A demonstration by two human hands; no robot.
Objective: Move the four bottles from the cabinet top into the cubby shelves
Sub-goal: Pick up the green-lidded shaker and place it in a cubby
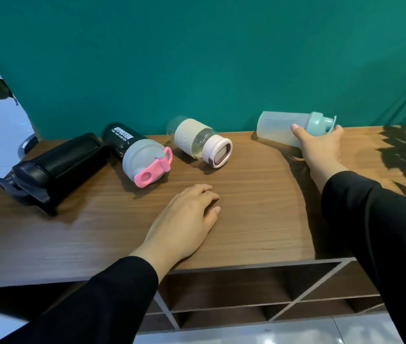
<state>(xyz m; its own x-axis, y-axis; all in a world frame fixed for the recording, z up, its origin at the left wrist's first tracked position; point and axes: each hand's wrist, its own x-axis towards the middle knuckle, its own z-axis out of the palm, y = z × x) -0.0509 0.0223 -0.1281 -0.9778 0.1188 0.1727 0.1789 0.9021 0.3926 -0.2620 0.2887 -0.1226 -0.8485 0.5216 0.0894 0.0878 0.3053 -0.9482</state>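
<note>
A wood-grain cabinet top point(246, 199) is backed by a green wall point(197, 58); cubby shelves point(221, 294) lie beneath. Four bottles lie toppled on it: black point(55, 167), pink-capped point(135, 152), beige-sleeved point(197, 142), blue point(286, 127). Left hand point(187, 219) rests flat, empty. Right hand point(321, 145) is closed around the blue bottle.

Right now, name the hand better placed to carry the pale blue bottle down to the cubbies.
Right. The right hand already grips the pale blue bottle; the left hand lies flat on the cabinet top.
</note>
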